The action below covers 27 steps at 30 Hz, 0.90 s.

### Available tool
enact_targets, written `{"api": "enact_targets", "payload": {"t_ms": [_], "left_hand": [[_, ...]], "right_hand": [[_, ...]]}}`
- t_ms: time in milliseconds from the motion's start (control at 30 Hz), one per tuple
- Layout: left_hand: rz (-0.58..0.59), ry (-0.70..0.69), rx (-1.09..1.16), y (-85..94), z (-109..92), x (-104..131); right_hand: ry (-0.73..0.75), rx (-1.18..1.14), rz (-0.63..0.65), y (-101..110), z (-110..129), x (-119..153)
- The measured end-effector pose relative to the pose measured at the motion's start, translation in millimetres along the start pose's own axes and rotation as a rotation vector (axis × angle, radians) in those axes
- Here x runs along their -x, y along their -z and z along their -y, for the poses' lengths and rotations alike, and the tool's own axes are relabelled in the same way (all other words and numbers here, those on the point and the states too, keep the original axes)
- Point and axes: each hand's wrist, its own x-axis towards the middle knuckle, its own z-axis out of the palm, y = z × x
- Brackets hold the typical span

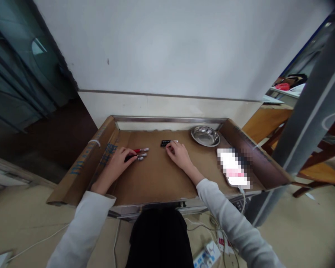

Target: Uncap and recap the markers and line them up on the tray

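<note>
My left hand (121, 162) rests over the left part of the cardboard-lined surface (156, 178), its fingers curled round the ends of dark pens (141, 156). A red pen (140, 150) lies just beyond them, close to the fingertips, with its silver end to the right. My right hand (178, 153) is near the middle, thumb and index finger brought together at the near side of some black pens (165, 143). Whatever is between those fingertips is too small to make out.
A round metal dish (205, 136) sits at the back right. In front of it a phone (233, 167), blurred out, lies with a white cable plugged in. Cardboard side walls (83, 163) rise left and right, and a white wall (167, 108) stands behind.
</note>
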Motion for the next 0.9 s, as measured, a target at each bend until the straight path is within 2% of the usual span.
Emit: {"api": "enact_targets", "payload": {"t_ms": [133, 267, 367, 533, 633, 700, 800, 900], "left_hand": [[0.08, 0.059, 0.087, -0.5, 8, 0], [0.208, 0.128, 0.198, 1.2, 16, -10], [0.276, 0.155, 0.187, 2.7, 16, -19], [0.222, 0.144, 0.102, 5.5, 2, -29], [0.25, 0.166, 0.148, 7.8, -10, -33], [0.258, 0.133, 0.177, 8.4, -19, -37], [0.158, -0.024, 0.2, 4.2, -36, -46], [0.08, -0.186, 0.254, -7.8, -61, -58]], "right_hand": [[-0.008, -0.15, -0.01, 3, 3, 2], [-0.003, -0.312, -0.013, 2, 4, 1], [-0.05, -0.442, -0.009, 1, 7, 2], [-0.107, -0.595, -0.032, 2, 14, 2], [-0.155, -0.713, -0.055, 1, 15, 0], [-0.214, -0.85, -0.042, 0, 15, -2], [-0.325, -1.167, 0.031, -1, 16, -4], [-0.407, -1.495, 0.109, 2, 15, -6]]}}
